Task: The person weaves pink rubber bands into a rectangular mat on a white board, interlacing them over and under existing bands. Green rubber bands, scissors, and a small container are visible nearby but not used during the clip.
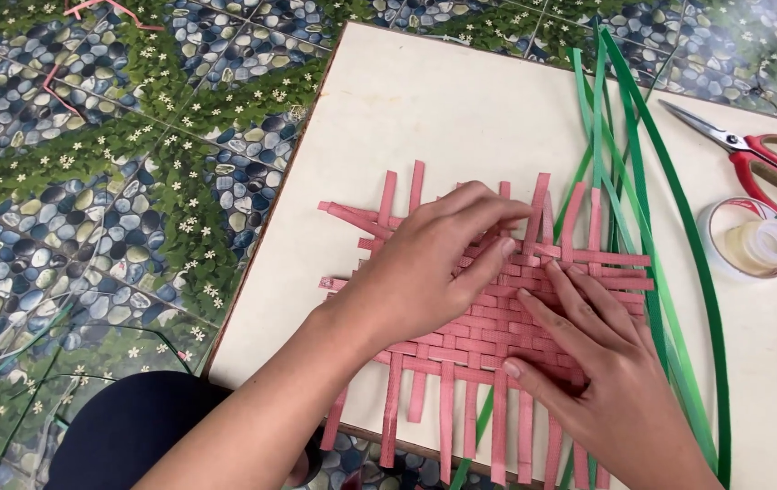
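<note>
A flat mat woven of pink strips (488,336) lies on a pale board (461,109), loose strip ends sticking out on all sides. My left hand (425,268) rests on the mat's upper left part, its fingertips pinching a pink strip near the top edge. My right hand (588,363) lies flat on the mat's right side, fingers spread and pressing the weave down. Several long green strips (651,236) run beside and partly under the mat on the right.
Red-handled scissors (760,159) and a roll of clear tape (756,240) sit at the board's right edge. The board lies on a floor with a pebble and leaf pattern (107,181). Loose pink scraps (89,14) lie at the top left.
</note>
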